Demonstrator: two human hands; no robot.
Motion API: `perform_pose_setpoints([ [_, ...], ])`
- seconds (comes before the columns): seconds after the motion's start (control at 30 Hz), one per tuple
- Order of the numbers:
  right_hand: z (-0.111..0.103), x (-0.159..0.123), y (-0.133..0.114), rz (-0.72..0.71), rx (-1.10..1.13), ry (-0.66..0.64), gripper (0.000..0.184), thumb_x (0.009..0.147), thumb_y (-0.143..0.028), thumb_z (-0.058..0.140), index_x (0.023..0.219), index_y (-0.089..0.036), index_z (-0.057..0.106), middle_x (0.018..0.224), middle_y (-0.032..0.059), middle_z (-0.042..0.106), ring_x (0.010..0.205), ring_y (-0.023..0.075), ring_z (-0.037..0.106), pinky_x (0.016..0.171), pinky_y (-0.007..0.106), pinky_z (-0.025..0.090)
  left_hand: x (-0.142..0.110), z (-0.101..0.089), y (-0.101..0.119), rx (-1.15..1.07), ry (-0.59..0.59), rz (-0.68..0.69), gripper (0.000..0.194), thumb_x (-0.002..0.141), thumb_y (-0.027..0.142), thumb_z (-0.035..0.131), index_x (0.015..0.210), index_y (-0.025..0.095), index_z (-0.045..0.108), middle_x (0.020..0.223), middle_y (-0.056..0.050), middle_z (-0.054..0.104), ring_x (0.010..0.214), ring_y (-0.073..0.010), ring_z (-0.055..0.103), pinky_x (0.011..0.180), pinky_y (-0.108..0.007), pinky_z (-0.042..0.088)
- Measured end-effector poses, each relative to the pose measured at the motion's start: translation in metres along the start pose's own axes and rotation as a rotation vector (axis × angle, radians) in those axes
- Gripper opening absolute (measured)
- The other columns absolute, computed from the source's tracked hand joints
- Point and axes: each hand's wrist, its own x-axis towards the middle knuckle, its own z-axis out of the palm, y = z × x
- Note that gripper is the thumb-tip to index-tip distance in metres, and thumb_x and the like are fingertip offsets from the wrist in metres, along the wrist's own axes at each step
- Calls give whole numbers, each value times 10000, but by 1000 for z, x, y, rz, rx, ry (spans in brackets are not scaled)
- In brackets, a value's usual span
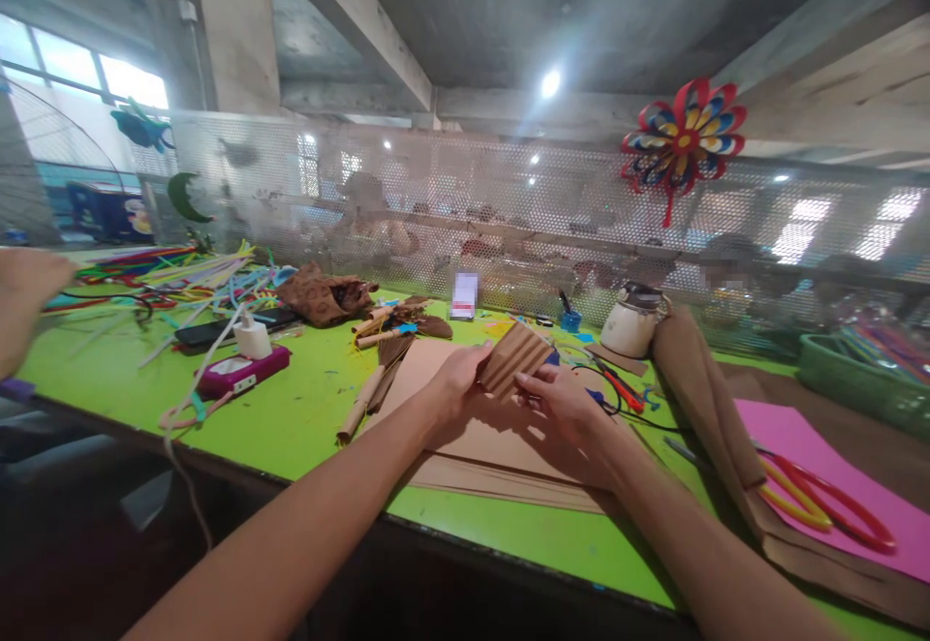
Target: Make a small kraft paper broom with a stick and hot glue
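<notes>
A small piece of striped brown corrugated cardboard (514,358) is tilted up above the work surface. My left hand (462,376) grips its left edge, and my right hand (556,391) pinches its lower right edge with thumb and fingers. Beneath both hands lies a stack of light brown paper sheets (465,474) on the green table (320,409). Rolled brown paper pieces (361,407) rest just left of the stack. Close to my right hand are red-handled pliers (623,389) and a dark cable.
Scissors with red and yellow handles (821,505) lie on pink paper (835,457) at right. A purple power strip (245,371) with a cord, a propped phone (463,295), a white pot (631,323) and a green basket (857,384) stand around. Another person's hand (33,292) is at far left.
</notes>
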Motion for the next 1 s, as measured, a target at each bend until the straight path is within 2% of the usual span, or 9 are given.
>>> perform_pose_setpoints([
  [0.1, 0, 0, -2, 1, 19, -4, 235, 607, -339, 741, 712, -152, 643, 624, 8, 613, 533, 101, 512, 530, 241, 395, 0, 0, 1, 155, -52, 81, 286, 796, 353, 486, 893, 118, 616, 818, -96, 654, 699, -180, 603, 603, -281, 468],
  [0.23, -2, 1, -6, 0, 91, 7, 309, 596, -310, 748, 861, -196, 637, 800, 30, 659, 631, 128, 578, 559, 247, 439, 1, -1, 2, 447, 46, 293, 188, 769, 298, 529, 813, 134, 610, 762, -57, 624, 690, -170, 553, 625, -278, 424],
  [0.3, -5, 2, -9, -24, 99, 119, 342, 575, -298, 762, 868, -206, 612, 749, 8, 638, 590, 117, 566, 525, 238, 433, 1, -1, 3, 607, 112, 430, 170, 789, 293, 515, 746, 148, 595, 703, -36, 588, 668, -159, 515, 631, -274, 395],
  [0.37, -8, 3, -13, -76, 88, 305, 317, 571, -328, 764, 799, -197, 585, 628, -24, 584, 493, 92, 511, 458, 220, 397, -1, 0, 2, 778, 163, 566, 187, 822, 294, 485, 739, 156, 580, 699, -32, 562, 676, -157, 493, 642, -276, 379],
  [0.47, -7, 2, -21, -120, 99, 461, 342, 620, -474, 705, 645, -177, 537, 523, -27, 521, 419, 82, 453, 404, 220, 363, -4, 1, 0, 1030, 215, 753, 180, 859, 236, 434, 759, 159, 563, 770, -47, 546, 738, -161, 485, 682, -281, 381],
  [0.6, -2, -2, -26, -58, 151, 333, 493, 663, -644, 575, 610, -154, 569, 596, 58, 598, 533, 146, 565, 473, 259, 439, -6, 1, -2, 1227, 194, 866, 175, 869, 191, 415, 776, 160, 561, 822, -58, 519, 775, -162, 474, 720, -287, 396],
  [0.7, -1, -1, -24, -78, 144, 303, 519, 665, -673, 546, 633, -156, 595, 612, 64, 612, 538, 152, 571, 494, 268, 452, -7, 1, -3, 1285, 164, 887, 185, 876, 201, 411, 792, 157, 570, 811, -56, 508, 768, -162, 468, 722, -294, 403],
  [0.87, -10, 3, -17, -104, 52, 278, 380, 618, -516, 695, 604, -149, 599, 582, 39, 602, 500, 123, 535, 479, 249, 418, -9, 3, -2, 1422, 158, 942, 241, 897, 240, 377, 798, 164, 583, 809, -61, 505, 799, -177, 454, 739, -316, 389],
  [1.0, -12, 3, -16, -118, 49, 274, 316, 613, -444, 719, 617, -153, 597, 564, 14, 583, 504, 117, 528, 483, 248, 405, -10, 3, 0, 1453, 192, 975, 258, 902, 241, 365, 789, 161, 583, 802, -59, 513, 797, -179, 452, 730, -311, 381],
])
